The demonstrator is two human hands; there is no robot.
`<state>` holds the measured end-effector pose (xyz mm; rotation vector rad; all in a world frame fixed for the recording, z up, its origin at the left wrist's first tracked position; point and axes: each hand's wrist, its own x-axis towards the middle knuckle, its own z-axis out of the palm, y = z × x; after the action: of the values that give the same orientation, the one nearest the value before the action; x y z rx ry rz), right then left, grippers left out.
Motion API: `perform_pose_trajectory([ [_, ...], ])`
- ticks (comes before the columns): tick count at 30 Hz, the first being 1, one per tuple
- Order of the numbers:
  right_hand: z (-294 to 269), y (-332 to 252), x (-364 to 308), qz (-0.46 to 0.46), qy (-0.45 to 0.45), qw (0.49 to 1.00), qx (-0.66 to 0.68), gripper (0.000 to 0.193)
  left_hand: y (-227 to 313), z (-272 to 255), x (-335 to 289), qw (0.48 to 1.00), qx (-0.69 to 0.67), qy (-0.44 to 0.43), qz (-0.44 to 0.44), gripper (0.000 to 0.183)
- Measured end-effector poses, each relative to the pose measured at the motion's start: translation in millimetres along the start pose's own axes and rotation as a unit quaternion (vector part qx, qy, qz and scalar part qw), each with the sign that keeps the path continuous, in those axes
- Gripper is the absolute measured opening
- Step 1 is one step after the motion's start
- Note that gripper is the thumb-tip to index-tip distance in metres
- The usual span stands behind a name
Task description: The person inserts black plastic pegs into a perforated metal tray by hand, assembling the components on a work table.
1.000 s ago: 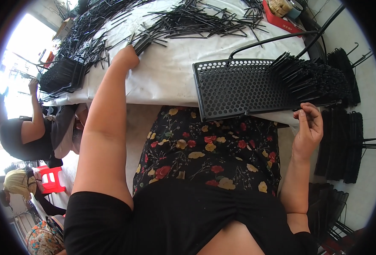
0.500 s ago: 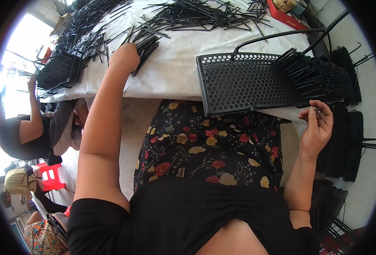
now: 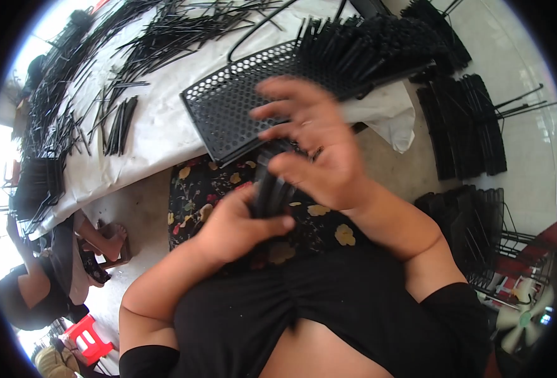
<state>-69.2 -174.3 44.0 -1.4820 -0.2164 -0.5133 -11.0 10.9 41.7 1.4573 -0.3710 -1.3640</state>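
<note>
a bundle of black strips (image 3: 271, 192) is gripped in the curled left hand (image 3: 234, 222) above a floral skirt (image 3: 344, 234). the blurred right hand (image 3: 319, 142) is held open, fingers spread, at the bundle's top; contact cannot be told. just beyond both hands, a perforated black tray (image 3: 225, 118) is partly hidden.

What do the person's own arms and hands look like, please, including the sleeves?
Both arms wear plain black short sleeves that end above the elbows, leaving the forearms bare. The left hand and right hand are ungloved. No watch or bracelet shows on the wrists. The right hand is blurred, so small details are unclear.
</note>
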Motion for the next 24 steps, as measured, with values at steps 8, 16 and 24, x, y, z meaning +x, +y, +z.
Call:
perform_pose_trajectory([
  [8,14,13,-20,-0.049,-0.097,0.962,-0.251,0.014,-34,-9,3,0.979,0.149,-0.12,0.067,0.035],
  [16,-3,20,-25,0.096,0.126,0.986,0.057,0.028,-12,6,1,0.972,-0.171,0.052,0.15,0.028],
  [24,13,42,-19,0.413,0.107,0.884,0.193,0.017,-10,-5,20,0.94,-0.329,0.09,-0.013,0.028],
])
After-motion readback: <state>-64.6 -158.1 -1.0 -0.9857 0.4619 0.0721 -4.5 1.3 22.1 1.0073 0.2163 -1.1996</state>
